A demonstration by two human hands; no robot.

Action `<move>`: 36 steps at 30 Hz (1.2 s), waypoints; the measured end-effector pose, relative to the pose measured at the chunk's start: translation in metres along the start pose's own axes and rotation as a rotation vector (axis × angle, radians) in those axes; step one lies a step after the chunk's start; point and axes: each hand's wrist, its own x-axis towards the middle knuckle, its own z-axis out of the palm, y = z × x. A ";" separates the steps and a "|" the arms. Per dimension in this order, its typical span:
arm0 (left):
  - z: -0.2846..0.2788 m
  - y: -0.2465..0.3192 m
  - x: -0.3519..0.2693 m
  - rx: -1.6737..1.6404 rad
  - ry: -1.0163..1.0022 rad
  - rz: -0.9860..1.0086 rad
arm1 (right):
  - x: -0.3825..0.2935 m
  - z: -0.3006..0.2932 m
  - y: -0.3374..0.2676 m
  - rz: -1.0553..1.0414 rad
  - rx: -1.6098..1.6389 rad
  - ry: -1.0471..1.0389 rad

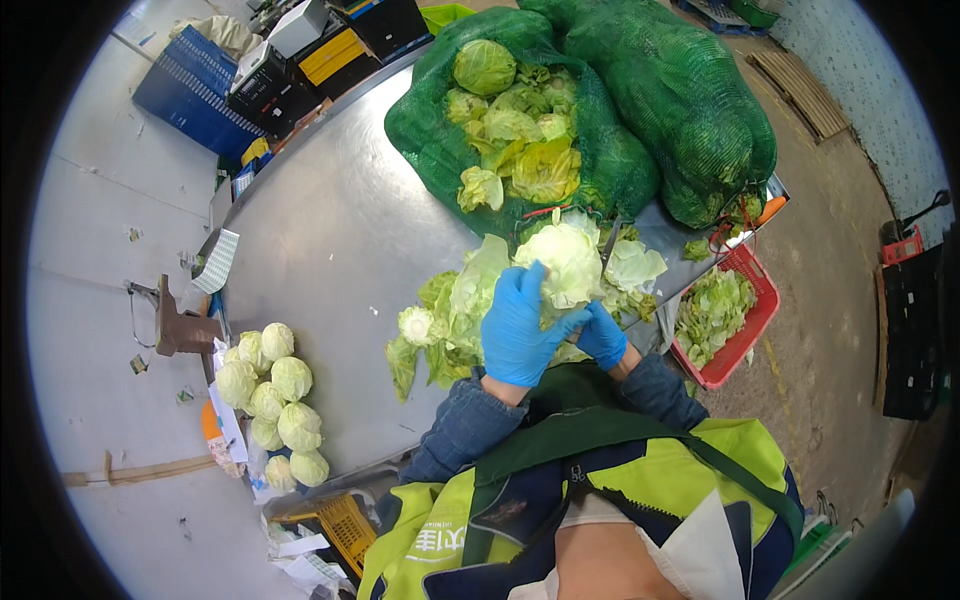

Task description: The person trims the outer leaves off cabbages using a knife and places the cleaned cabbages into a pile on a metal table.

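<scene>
A pale, partly stripped head of iceberg lettuce (pixel 561 259) is held in front of me over the metal table (pixel 337 262). My left hand (pixel 517 326), in a blue glove, grips its near left side. My right hand (pixel 603 337), also gloved in blue, is closed at its lower right edge. A knife (pixel 610 244) shows its blade beside the head, in line with my right hand; the handle is hidden. Loose outer leaves (pixel 457 315) lie under and around both hands. Among them, to the left, is a pale cut stem end (pixel 417 325).
An opened green mesh sack (pixel 420 124) of lettuces lies beyond my hands, a second full sack (pixel 675 112) beside it. Several trimmed heads (pixel 291 377) cluster at the table's left. A red basket (pixel 765 319) of leaves stands at the right edge. A yellow crate (pixel 346 529) sits lower left.
</scene>
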 end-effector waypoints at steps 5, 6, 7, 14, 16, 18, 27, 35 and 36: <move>0.026 -0.047 -0.007 -0.381 0.015 0.025 | -0.002 0.003 -0.007 0.037 -0.124 -0.091; 0.027 -0.049 -0.004 -0.610 0.035 -0.088 | -0.003 0.003 -0.007 0.055 -0.116 -0.068; 0.025 -0.052 -0.001 -0.879 0.045 -0.263 | -0.003 0.002 -0.005 0.093 -0.077 -0.033; -0.015 -0.143 0.000 -0.660 0.144 -0.248 | -0.001 -0.005 0.000 0.239 0.128 -0.222; -0.025 -0.112 0.000 -0.166 0.118 -0.055 | -0.003 -0.001 -0.003 0.234 0.080 -0.216; -0.046 -0.069 0.008 -0.253 -0.014 0.023 | -0.014 0.054 -0.013 0.223 -0.028 0.060; -0.068 -0.055 0.029 0.088 -0.309 0.476 | -0.026 0.041 -0.005 0.498 0.005 -0.103; -0.059 -0.054 0.015 0.498 -0.181 0.673 | -0.039 0.041 0.010 0.271 -0.130 -0.060; -0.059 -0.053 0.016 0.474 -0.175 0.634 | -0.040 0.046 0.008 0.161 -0.256 -0.007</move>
